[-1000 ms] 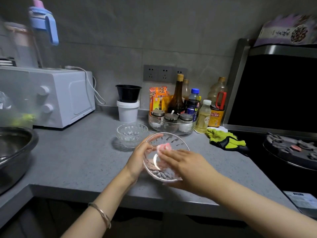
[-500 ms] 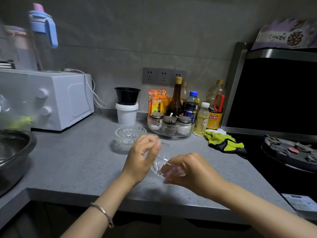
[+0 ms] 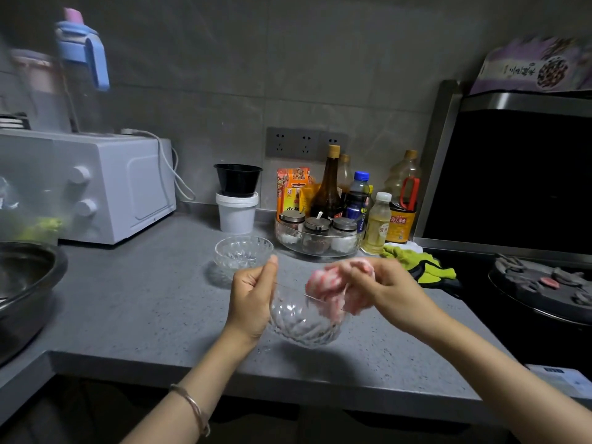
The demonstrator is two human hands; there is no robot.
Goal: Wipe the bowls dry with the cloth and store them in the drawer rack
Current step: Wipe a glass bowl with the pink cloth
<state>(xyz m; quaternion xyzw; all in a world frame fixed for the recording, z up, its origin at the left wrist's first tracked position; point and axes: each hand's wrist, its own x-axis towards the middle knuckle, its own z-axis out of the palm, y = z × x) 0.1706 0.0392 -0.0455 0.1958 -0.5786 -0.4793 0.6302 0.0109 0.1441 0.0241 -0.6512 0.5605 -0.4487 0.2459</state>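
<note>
Since half a second ago the bowl (image 3: pixel 301 322) has turned into view, tilted above the counter's (image 3: pixel 144 302) front edge, with the left hand (image 3: pixel 253 296) curled round its left rim, the right hand (image 3: pixel 387 290) clutching the bunched cloth (image 3: pixel 323 286) at its right rim, and a second bowl (image 3: pixel 243 256) standing just behind.

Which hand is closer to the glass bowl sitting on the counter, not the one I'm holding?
Left. The left hand, gripping the held bowl, is just in front of the counter bowl; the right hand, holding the cloth, is farther off to its right.
</note>
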